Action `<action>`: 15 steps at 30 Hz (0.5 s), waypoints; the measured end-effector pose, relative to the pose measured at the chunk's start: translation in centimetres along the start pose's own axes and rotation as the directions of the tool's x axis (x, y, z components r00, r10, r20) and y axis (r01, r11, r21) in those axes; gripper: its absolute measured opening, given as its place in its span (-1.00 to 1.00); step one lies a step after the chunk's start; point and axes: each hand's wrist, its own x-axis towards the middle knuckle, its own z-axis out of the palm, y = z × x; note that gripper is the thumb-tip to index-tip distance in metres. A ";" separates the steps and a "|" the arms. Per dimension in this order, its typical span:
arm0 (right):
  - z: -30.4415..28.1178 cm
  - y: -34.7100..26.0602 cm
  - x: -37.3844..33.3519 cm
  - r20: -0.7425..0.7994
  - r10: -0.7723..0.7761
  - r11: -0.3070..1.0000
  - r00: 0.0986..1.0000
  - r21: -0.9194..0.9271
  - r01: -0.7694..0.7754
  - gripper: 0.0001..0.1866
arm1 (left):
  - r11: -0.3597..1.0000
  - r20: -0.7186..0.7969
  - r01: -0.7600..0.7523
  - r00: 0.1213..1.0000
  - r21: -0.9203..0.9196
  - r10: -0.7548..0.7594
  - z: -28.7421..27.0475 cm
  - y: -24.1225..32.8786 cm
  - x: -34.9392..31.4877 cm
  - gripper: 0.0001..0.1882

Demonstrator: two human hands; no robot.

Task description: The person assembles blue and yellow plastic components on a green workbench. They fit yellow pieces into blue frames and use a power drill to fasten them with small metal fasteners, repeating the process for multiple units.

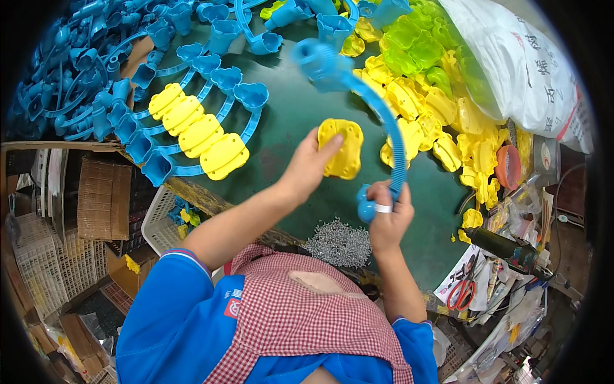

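My left hand (307, 168) is closed on a yellow plastic shell (345, 153), its thumb lying over the inner side where small holes show. To the right, my right hand (390, 221) grips one end of a curved blue plastic piece (391, 131) with a ribbed band. That piece arcs upward and to the left, and its far end is smeared by motion. A white wrap circles one finger of the right hand. Over at the left of the green tabletop (284, 121), several blue curved pieces lie in a row with yellow shells (198, 131) fitted across them.
Loose blue parts (70, 70) heap at the far left. Yellow shells (416, 105) and green parts (416, 38) pile at the right beside a white sack (531, 70). Small screws (339, 243) lie by the near edge. A dark power screwdriver (505, 249) and red-handled scissors (462, 294) sit at right.
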 end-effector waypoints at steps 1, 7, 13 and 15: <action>0.5 0.1 -0.1 0.040 -0.023 0.989 0.999 -0.147 0.028 -0.78 | 0.997 -0.008 -0.036 0.999 0.066 0.037 1.0 0.2 -1.2 -0.66; 1.6 -0.6 -0.3 0.057 -0.162 0.981 0.985 -0.101 0.167 -0.80 | 0.965 -0.107 -0.139 0.987 -0.224 0.117 2.4 1.2 -3.3 -0.62; 3.8 0.1 -1.4 0.179 -0.337 0.835 0.925 -0.397 0.381 -0.82 | 0.920 -0.173 -0.201 0.974 -0.337 0.150 3.4 2.4 -4.3 -0.52; 4.0 0.0 -1.4 0.200 -0.372 0.867 0.907 -0.275 0.416 -0.79 | 0.897 -0.142 -0.205 0.977 -0.392 0.161 3.6 3.3 -5.1 -0.54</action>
